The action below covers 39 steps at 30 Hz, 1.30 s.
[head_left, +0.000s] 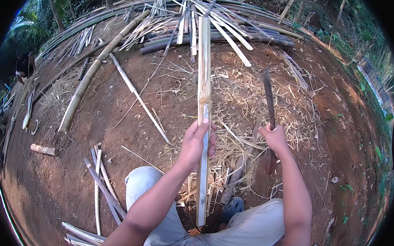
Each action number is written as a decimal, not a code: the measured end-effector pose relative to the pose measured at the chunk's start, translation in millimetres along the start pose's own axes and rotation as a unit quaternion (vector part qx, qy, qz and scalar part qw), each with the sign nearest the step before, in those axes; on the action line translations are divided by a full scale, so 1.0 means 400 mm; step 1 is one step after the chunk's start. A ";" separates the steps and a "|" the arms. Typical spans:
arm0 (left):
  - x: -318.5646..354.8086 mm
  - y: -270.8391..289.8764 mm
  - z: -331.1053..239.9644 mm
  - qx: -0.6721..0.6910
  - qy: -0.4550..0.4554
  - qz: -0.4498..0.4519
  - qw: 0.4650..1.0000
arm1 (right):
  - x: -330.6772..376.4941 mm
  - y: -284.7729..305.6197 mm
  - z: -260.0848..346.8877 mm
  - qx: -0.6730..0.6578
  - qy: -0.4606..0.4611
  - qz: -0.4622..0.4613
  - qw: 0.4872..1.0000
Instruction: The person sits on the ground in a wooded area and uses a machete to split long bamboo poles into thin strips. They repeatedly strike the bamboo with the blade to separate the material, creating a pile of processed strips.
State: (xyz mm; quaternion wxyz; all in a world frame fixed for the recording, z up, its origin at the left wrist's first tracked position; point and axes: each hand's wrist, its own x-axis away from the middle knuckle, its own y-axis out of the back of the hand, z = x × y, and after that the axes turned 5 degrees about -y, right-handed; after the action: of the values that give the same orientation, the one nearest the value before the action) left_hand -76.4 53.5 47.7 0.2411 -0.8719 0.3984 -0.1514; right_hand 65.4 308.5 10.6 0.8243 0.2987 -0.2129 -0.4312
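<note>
The left hand (199, 143) gripped a long split bamboo slat (204, 79) running up the frame's centre, the right hand (274, 137) clenched a raised machete (268, 98), and curled shavings (247, 103) beneath suggested shaving was well underway, though unfinished.
</note>
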 end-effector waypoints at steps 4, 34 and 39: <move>0.008 0.017 0.000 -0.017 -0.030 -0.005 0.999 | 0.077 -0.027 0.122 -0.111 -0.014 0.034 0.993; 0.135 -0.097 0.112 -0.021 0.244 0.222 0.944 | -0.007 0.127 0.258 -0.590 0.092 0.008 0.802; 0.137 -0.098 0.106 -0.012 0.247 0.211 0.946 | -0.021 0.152 0.244 -0.632 0.078 0.042 0.769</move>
State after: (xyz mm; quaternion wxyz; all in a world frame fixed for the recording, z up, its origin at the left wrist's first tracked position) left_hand 2.2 46.4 37.1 0.1509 -0.7058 0.6222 -0.3033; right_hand 36.9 312.6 122.2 0.8581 -0.2667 0.1607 -0.4082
